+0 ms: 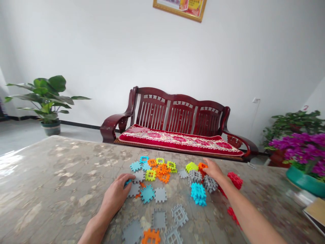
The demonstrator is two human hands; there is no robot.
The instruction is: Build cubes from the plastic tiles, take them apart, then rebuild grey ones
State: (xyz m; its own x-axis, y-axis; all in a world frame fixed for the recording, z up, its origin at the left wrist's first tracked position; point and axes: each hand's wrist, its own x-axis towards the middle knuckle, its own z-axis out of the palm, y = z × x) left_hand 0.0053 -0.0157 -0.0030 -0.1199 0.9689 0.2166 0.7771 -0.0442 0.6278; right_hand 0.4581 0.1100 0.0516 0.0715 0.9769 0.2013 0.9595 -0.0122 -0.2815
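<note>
Interlocking plastic building tiles with notched edges lie over the table. My left hand (115,194) is closed at the left side of the spread, with a blue tile (128,182) showing between thumb and fingers. Grey tiles (134,190) lie right beside it, and a light blue tile (147,193) lies just to the right. My right hand (213,170) reaches to the far side, its fingers closed on a small stack of orange tiles (201,166). Around it stand stacks of grey tiles (195,177), yellow-green tiles (192,166) and bright blue tiles (198,194).
Red tiles (235,180) lie partly behind my right forearm. Window-frame tiles (179,215) are near the front of the patterned table (63,189). A pot of purple flowers (304,176) stands at the right edge. Beyond the table is a wooden bench (175,115).
</note>
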